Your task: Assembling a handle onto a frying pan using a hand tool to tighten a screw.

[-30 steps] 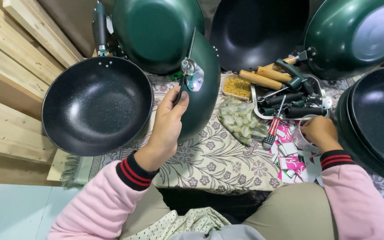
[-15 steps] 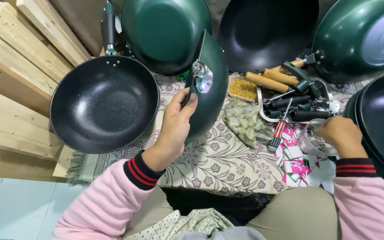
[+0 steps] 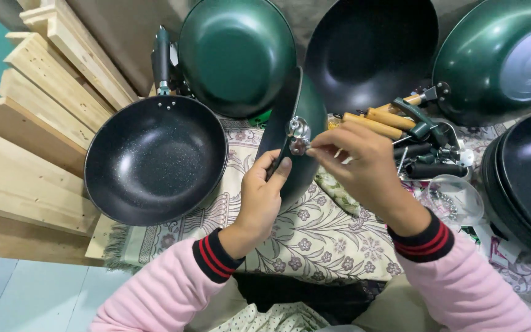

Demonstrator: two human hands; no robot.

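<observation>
My left hand [image 3: 262, 193] grips the rim of a green pan [image 3: 305, 117] that stands on edge, seen side-on above the patterned cloth [image 3: 314, 240]. A shiny metal bracket [image 3: 298, 135] sits on the pan's rim. My right hand [image 3: 364, 163] has its fingertips pinched at that bracket; whether a small part is between them is hidden. Both sleeves are pink with dark, red-striped cuffs.
A black speckled pan with a handle [image 3: 155, 157] lies at the left. Green and black pans [image 3: 238, 52] lean at the back and right. Wooden handles and tools [image 3: 394, 126] fill a tray beside a clear bowl [image 3: 456, 197]. Wooden planks [image 3: 38, 123] are stacked at the left.
My right hand has come from the tray area at the right over to the bracket on the green pan's rim. My left hand keeps holding the pan.
</observation>
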